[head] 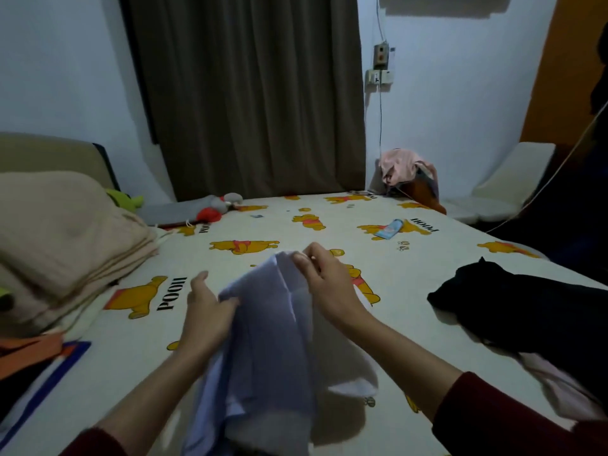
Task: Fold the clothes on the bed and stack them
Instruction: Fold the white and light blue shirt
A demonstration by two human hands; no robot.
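A pale lilac-white garment (pixel 269 350) hangs bunched above the bed (pixel 296 225), held up in front of me. My right hand (pixel 325 284) pinches its top edge between thumb and fingers. My left hand (pixel 207 301) grips the cloth lower on the left side, thumb on the fabric and fingers partly spread. A black garment (pixel 526 311) lies crumpled on the right of the bed, with a light pinkish cloth (pixel 559 390) under its near edge. On the left edge lies folded orange and dark clothing (pixel 29 353).
The sheet has a yellow bear print. A beige blanket pile (pixel 62 245) sits at the left. A soft toy (pixel 217 207) lies at the far edge near the curtain. A small blue packet (pixel 390 229) lies far right. Pink clothes (pixel 404 169) are heaped beyond the bed.
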